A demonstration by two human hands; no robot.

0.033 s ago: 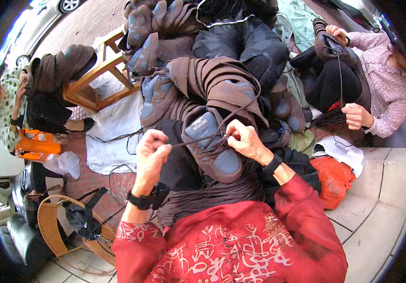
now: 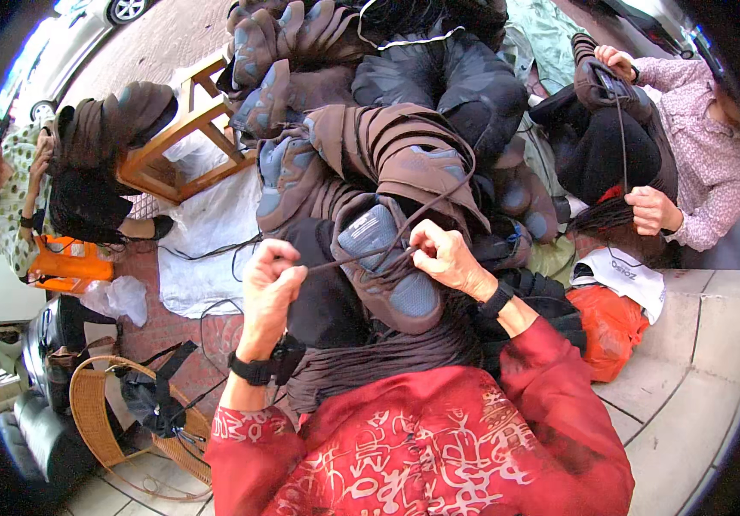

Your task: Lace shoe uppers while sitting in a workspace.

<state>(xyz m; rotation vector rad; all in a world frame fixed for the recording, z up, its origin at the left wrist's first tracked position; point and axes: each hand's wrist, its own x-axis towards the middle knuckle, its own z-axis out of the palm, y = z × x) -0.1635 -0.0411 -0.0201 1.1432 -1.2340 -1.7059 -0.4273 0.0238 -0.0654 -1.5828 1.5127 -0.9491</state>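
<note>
A brown and grey-blue shoe upper (image 2: pixel 406 299) lies in front of me, at the near end of a row of nested shoe uppers (image 2: pixel 378 142). My left hand (image 2: pixel 268 288) pinches a dark brown shoelace (image 2: pixel 335 262) to the left of the tongue (image 2: pixel 370 236). Close over the right side of the same upper, my right hand (image 2: pixel 445 258) grips the lace between thumb and fingers. Between the hands the lace runs nearly straight across the upper. Another stretch loops up to the right over the row. A thick bundle of brown laces (image 2: pixel 387 357) rests across my lap.
More stacked uppers (image 2: pixel 284 43) pile up at the back. A wooden stool frame (image 2: pixel 185 172) stands at left. Co-workers sit on both sides; the right one's hand (image 2: pixel 652 211) holds a lace. A wicker chair (image 2: pixel 95 413) is near left, an orange-red bag (image 2: pixel 602 331) at right.
My left hand has shifted slightly left. My right hand has barely moved, and both keep their hold on the lace.
</note>
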